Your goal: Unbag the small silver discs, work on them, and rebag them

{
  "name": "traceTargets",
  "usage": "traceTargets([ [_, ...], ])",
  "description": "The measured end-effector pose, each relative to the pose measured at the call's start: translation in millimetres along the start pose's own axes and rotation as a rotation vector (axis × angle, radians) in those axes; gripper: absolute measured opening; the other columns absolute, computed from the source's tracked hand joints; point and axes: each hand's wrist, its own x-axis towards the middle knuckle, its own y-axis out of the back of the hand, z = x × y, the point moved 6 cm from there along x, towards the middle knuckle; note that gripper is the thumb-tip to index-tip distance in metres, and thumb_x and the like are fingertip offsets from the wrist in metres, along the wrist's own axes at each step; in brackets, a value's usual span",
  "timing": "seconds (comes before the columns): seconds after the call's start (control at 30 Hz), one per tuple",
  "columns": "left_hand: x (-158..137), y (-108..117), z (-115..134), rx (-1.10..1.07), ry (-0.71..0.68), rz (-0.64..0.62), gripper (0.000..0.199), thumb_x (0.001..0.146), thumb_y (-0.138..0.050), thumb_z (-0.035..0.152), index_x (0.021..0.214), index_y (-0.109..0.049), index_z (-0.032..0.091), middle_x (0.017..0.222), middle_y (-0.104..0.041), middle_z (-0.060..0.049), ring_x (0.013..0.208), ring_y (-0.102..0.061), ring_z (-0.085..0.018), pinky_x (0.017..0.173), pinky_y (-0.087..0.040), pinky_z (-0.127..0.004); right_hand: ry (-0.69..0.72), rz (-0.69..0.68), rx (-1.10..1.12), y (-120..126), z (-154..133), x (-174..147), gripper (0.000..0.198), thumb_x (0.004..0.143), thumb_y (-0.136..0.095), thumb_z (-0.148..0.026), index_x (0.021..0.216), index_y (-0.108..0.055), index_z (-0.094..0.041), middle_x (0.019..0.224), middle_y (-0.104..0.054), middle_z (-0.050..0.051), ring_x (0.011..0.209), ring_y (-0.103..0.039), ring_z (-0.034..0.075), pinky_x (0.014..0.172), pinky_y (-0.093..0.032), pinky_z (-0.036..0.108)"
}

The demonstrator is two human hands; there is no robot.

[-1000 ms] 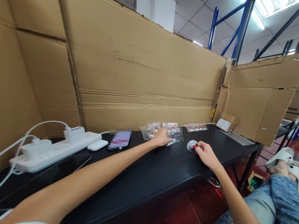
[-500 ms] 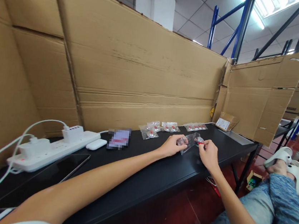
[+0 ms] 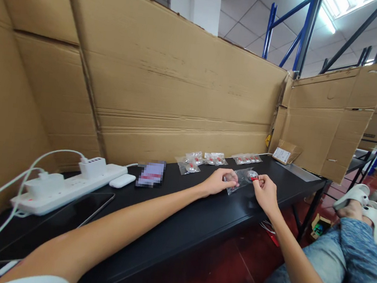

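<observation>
One bare left hand point(image 3: 221, 182) pinches a clear plastic bag point(image 3: 238, 179) extending toward the right hand point(image 3: 265, 191), which pinches the red part of a round silvery disc point(image 3: 251, 174) between both hands, over the black desk point(image 3: 178, 226).

Holding a bag point(image 3: 239, 180) in the left hand point(image 3: 220, 181), pinching a disc point(image 3: 251, 174) (in or against the bag, cannot tell) by its red part with the right hand point(image 3: 265, 192). See packets point(image 3: 215, 159) along the back edge of the table point(image 3: 164, 234), a parcel point(image 3: 284, 155) near the far right corner.
</observation>
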Motion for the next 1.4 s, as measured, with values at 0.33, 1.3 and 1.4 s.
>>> traceTargets([
  [0.33,-0.3,-6.8,-3.2,-0.261,0.077,-0.037,0.041,0.07,-0.077,0.041,0.093,-0.061,0.011,0.072,-0.071,-0.009,0.064,-0.068,-0.018,0.066,-0.053,-0.032,0.174,-0.149,0.003,-8.0,-13.5,-9.0,0.011,0.078,-0.048,-0.026,0.075,-0.056,-0.02,0.06,-0.046,-0.002,0.055,-0.043,0.014,0.055,-0.034,0.026],
  [1.3,-7.3,-25.3,-2.4,-0.391,0.146,-0.026,0.038,0.066,-0.082,0.034,0.093,-0.071,0.009,0.082,-0.074,-0.012,0.074,-0.07,-0.021,0.075,-0.055,-0.034,-0.296,-0.493,0.547,-18.9,10.5,-3.9,0.033,0.061,-0.078,-0.04,0.074,-0.066,-0.012,0.057,-0.052,-0.002,0.049,-0.036,0.006,0.048,-0.022,0.022],
  [1.4,-8.1,-27.0,-0.9,-0.383,0.147,-0.038,0.035,0.067,-0.08,0.032,0.093,-0.072,0.01,0.081,-0.073,-0.011,0.072,-0.069,-0.019,0.075,-0.054,-0.032,-0.315,-0.512,0.535,-17.9,9.8,-3.3,0.032,0.059,-0.079,-0.038,0.075,-0.067,-0.012,0.058,-0.053,-0.002,0.049,-0.034,0.005,0.047,-0.02,0.022],
])
